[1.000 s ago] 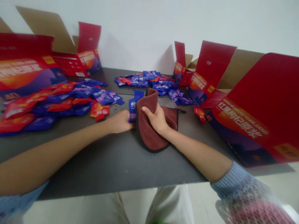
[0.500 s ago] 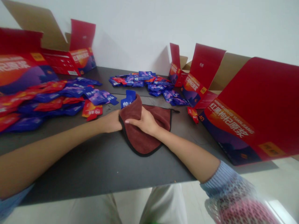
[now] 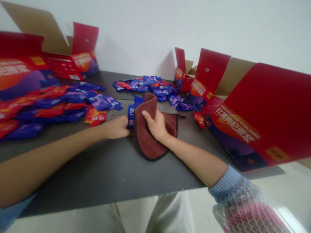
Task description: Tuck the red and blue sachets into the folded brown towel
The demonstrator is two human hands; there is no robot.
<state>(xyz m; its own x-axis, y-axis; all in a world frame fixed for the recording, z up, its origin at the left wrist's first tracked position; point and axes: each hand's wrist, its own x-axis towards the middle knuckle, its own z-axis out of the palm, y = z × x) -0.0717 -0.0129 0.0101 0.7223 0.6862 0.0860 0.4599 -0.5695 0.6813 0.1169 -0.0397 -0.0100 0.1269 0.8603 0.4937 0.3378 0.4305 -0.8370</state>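
Observation:
Near the middle of the table, my left hand (image 3: pixel 118 127) is closed on the lower edge of a blue sachet (image 3: pixel 132 111), which stands upright with white lettering on it. Part of that sachet is hidden behind a brown cloth (image 3: pixel 155 147) with black edging. My right hand (image 3: pixel 156 125) grips the cloth, thumb on top, and its folded upper part leans against the sachet's right side. The rest of the cloth hangs down to the table and spreads to the right.
Blue and red sachets (image 3: pixel 70 97) are heaped at the left, with another pile (image 3: pixel 145 84) at the back. Open red cartons stand on both sides, the nearest right one (image 3: pixel 262 119) close to my forearm. A single red sachet (image 3: pixel 199 120) lies beside it on the dark table (image 3: pixel 109 174).
My right hand has shifted the cloth slightly to the right, off my left hand. More of the blue sachet and of my left fingers now shows.

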